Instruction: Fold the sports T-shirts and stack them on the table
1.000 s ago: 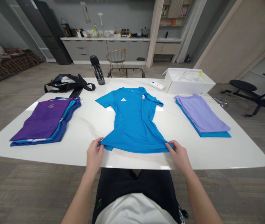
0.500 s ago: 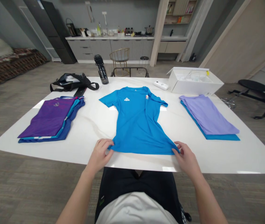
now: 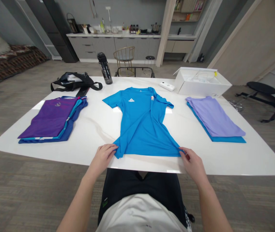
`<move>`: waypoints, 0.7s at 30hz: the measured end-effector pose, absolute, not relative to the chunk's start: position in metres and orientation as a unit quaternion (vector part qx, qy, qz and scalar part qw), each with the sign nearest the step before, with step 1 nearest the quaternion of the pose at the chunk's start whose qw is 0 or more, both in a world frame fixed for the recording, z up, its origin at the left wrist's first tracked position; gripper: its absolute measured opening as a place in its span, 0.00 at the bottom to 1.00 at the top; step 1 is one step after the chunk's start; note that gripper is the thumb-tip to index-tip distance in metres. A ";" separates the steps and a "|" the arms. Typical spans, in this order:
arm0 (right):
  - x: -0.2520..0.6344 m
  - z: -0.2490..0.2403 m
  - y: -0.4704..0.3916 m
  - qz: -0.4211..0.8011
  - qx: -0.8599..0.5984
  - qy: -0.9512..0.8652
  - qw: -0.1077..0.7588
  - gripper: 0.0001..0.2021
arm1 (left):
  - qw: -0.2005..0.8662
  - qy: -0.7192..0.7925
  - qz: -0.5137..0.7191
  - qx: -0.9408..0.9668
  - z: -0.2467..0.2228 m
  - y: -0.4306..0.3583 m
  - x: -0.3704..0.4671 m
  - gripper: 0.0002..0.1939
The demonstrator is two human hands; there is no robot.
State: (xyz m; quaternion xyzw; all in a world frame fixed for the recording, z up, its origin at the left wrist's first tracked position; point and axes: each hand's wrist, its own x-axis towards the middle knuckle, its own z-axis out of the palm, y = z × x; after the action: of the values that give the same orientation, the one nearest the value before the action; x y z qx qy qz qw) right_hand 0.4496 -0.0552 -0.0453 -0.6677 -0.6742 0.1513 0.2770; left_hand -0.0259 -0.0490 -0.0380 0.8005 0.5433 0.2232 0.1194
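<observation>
Between left hand (image 3: pixel 104 156) and right hand (image 3: pixel 193 162), both seemingly pinching its hem (image 3: pixel 152 155), lies a blue shirt (image 3: pixel 139 125), its coloured emblem (image 3: pixel 152 97) indistinct.

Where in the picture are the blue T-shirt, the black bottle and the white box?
blue T-shirt (image 3: pixel 141 124): head view, middle of its front
black bottle (image 3: pixel 105 70): head view, its body
white box (image 3: pixel 195 88): head view, front wall

The blue shirt (image 3: pixel 139 129) is showing matt, lightly creased cloth on a smooth, glossy table (image 3: pixel 249 158), while the purple garment (image 3: pixel 51 114) at its nine o'clock and lilac garment (image 3: pixel 216 119) at three are looking like smooth cloth, the bottle (image 3: pixel 106 73) at eleven like shiny plastic, and the box (image 3: pixel 195 89) at two like smooth card.
</observation>
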 end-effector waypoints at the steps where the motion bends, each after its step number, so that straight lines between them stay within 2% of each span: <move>1: 0.448 -0.046 -0.057 0.156 -0.675 -0.662 0.288 0.17 | 0.121 0.551 0.219 0.796 -0.039 -0.048 -0.027 0.15; 11: 0.447 -0.043 -0.068 0.157 -0.698 -0.624 0.315 0.19 | 0.028 0.660 0.210 0.721 -0.039 -0.057 -0.025 0.16; 21: 0.458 -0.043 -0.065 0.077 -0.728 -0.621 0.279 0.14 | -0.027 0.690 0.135 0.711 -0.026 -0.064 -0.040 0.19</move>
State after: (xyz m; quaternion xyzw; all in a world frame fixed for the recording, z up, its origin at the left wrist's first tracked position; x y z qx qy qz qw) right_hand 0.4577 -0.0653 -0.0427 -0.7283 -0.6211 0.0770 0.2791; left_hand -0.0402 -0.0639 -0.0256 0.7111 0.6896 0.1347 -0.0274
